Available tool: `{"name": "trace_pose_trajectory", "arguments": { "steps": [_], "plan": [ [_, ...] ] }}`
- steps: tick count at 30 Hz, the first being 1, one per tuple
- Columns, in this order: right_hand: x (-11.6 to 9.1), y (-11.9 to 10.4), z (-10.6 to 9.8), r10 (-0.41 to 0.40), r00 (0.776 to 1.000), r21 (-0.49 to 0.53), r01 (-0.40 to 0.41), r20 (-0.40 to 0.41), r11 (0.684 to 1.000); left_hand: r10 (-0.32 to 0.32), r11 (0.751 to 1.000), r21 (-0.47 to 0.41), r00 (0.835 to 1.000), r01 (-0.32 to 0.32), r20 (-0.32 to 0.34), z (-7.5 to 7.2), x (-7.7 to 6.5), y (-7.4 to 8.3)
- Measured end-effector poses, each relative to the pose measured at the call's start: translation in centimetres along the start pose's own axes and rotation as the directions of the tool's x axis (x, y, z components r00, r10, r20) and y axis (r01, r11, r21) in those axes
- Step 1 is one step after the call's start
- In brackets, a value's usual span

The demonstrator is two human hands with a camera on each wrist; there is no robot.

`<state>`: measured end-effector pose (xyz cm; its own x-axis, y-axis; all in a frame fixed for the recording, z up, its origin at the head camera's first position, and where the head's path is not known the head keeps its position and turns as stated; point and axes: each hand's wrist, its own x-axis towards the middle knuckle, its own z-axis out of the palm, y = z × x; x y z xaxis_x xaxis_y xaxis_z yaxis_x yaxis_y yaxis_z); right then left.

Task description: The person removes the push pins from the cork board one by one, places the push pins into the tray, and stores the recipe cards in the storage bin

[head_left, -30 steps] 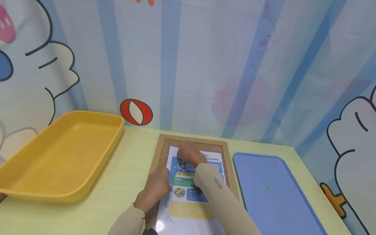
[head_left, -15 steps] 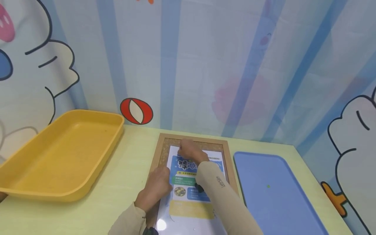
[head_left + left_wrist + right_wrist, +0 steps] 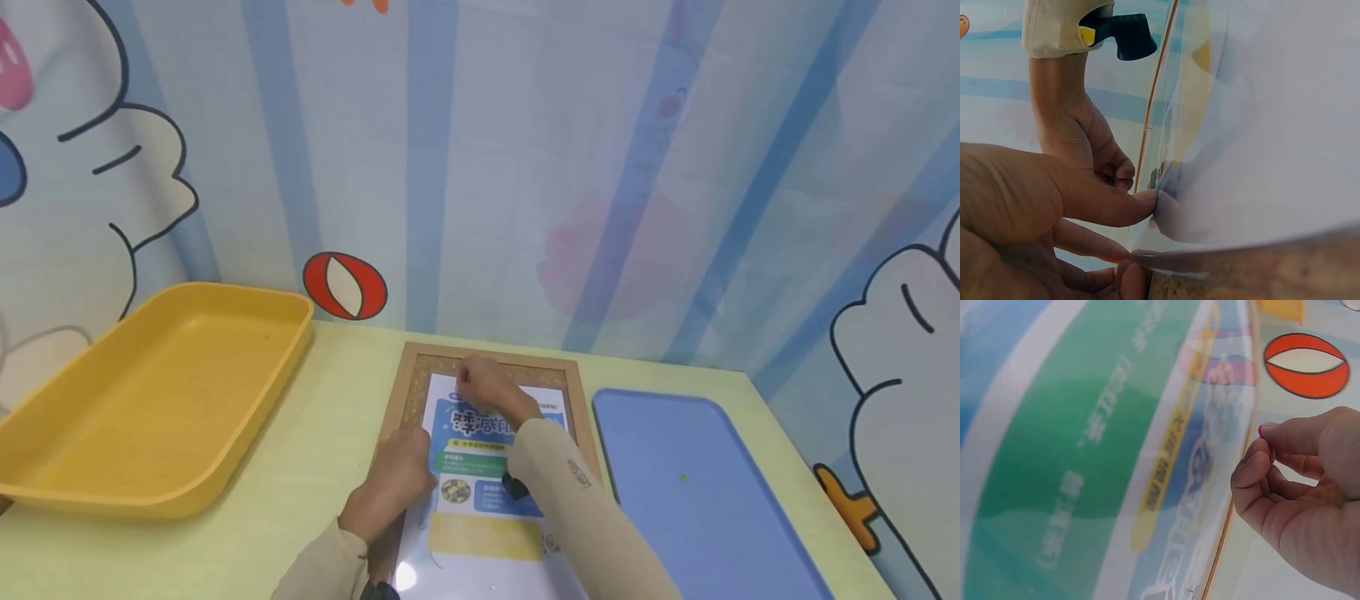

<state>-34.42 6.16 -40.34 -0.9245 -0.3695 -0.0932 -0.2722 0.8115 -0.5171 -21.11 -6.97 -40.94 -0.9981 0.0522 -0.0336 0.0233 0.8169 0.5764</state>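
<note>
A glossy poster [image 3: 487, 533] with blue, green and yellow panels lies on a wood-framed cork board [image 3: 413, 387]. My left hand [image 3: 397, 475] pinches the poster's left edge, the thumb [image 3: 1145, 203] on its face and a fingertip at its rim. Over the board's upper part is my right hand [image 3: 491, 390], a little above the sheet. Its thumb and curled forefinger pinch a small pink pushpin [image 3: 1260, 430]; only a bit of pink shows, the rest hidden by the fingers.
At left stands a deep yellow tray [image 3: 303, 333]. A flat blue tray [image 3: 697, 500] with a tiny green speck lies right of the board. Behind the pale yellow table [image 3: 341, 375] hangs a striped cartoon curtain [image 3: 480, 167].
My right hand has lifted and turned slightly, its forearm shifting a little right. The left hand keeps its place at the poster's left edge.
</note>
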Motion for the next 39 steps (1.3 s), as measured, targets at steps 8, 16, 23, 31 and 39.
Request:
{"name": "trace_pose_trajectory", "arguments": {
  "steps": [8, 16, 23, 31, 39],
  "plan": [
    [-2.0, 1.8, -1.7, 0.044, 0.996, 0.083, -0.037, -0.077, 0.996, -0.035, 0.998, -0.042, 0.999, 0.036, 0.017, 0.2, 0.1, 0.1],
    [-5.6, 4.9, -4.0, 0.079, 0.977, 0.037, -0.073, -0.196, 0.997, -0.072, 0.996, -0.049, 0.997, 0.073, 0.031, 0.3, 0.1, 0.1],
    [-9.8, 8.4, -6.6, 0.039, 0.954, -0.023, -0.048, -0.298, 0.999, -0.079, 0.996, -0.035, 0.996, 0.080, 0.034, 0.1, 0.0, 0.1],
    [-14.8, 13.5, -8.9, 0.023, 0.944, -0.118, -0.065, -0.328, 0.991, -0.055, 0.998, -0.009, 0.998, 0.055, 0.015, -0.1, 0.0, 0.2],
    [-18.1, 16.8, -8.3, -0.032, 0.929, -0.234, -0.060, -0.370, 0.970, -0.061, 0.998, -0.002, 0.998, 0.061, 0.029, 0.0, 0.0, 0.3]
  ]
}}
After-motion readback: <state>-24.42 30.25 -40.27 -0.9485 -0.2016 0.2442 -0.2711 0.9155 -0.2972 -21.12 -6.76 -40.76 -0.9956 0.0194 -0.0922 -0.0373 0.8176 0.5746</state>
